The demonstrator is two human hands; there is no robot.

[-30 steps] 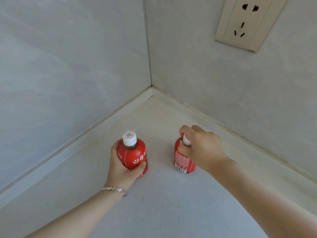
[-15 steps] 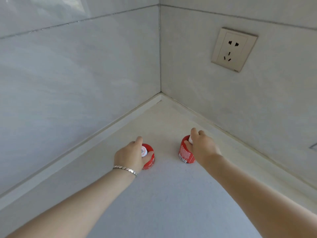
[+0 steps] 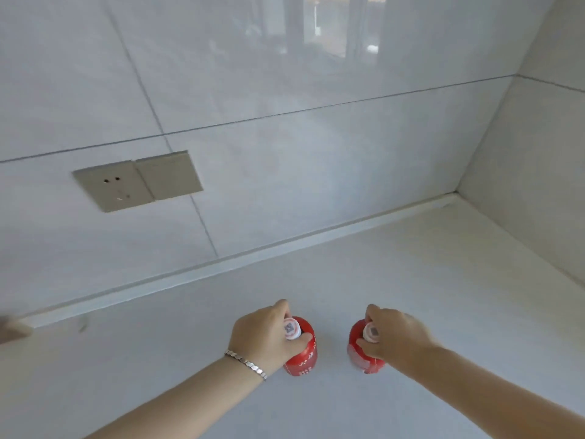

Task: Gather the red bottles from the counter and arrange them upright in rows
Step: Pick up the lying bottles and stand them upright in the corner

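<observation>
Two small red bottles with white caps stand upright side by side on the pale counter (image 3: 411,280). My left hand (image 3: 262,335) grips the left red bottle (image 3: 302,356) around its neck and cap. My right hand (image 3: 395,337) holds the right red bottle (image 3: 364,353) by its cap from above. A short gap separates the two bottles. A silver bracelet sits on my left wrist.
A tiled wall runs along the back of the counter, with a beige socket plate (image 3: 136,182) at the left. A side wall (image 3: 538,185) meets it in a corner at the far right. A blurred object (image 3: 9,331) shows at the left edge.
The view has swung left, so the corner now lies at the far right. Both hands still hold their bottles, now nearer to me and away from the corner.
</observation>
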